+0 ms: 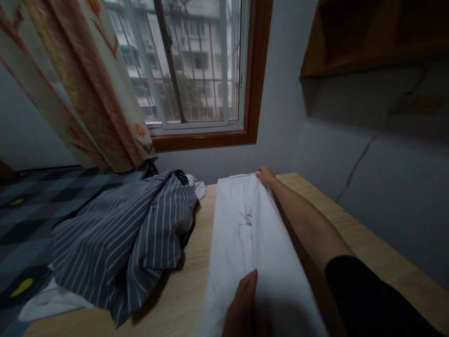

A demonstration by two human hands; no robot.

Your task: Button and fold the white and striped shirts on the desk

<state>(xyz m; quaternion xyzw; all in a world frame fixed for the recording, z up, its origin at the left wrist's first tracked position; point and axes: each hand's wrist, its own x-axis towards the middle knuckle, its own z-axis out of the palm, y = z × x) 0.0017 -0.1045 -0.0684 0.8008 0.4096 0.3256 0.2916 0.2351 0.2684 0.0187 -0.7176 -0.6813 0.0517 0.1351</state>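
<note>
The far right corner of the folded white garment [231, 215] is gripped by the right hand [267, 175], with the fingertips bent close together over the edge. The right forearm is stretched forward along the garment, and its upper part is covered by a black sleeve [361, 290]. By the left hand [242, 306] the near part of the same garment is touched, at the bottom of the view; one digit is laid forward upon the cloth, but the rest is dark and cut off, so it cannot be told whether something is pinched there.

The white garment is laid out as a long strip, pointed toward the window, on a pale wooden tabletop [201, 262]. Along its middle a stitched slit can be seen. To the left, a grey striped garment [140, 224] is heaped, and from under its near side a white cloth [52, 302] is shown. Farther left, a checked bedspread [31, 238] is marked with yellow patches.

Behind, the window [206, 93] is bordered by a brown wooden frame [206, 140] and partly covered by a flowered curtain [80, 84]. On the right wall a wooden shelf [351, 68] is fixed, and below it a thin cable [358, 164] is hung.
</note>
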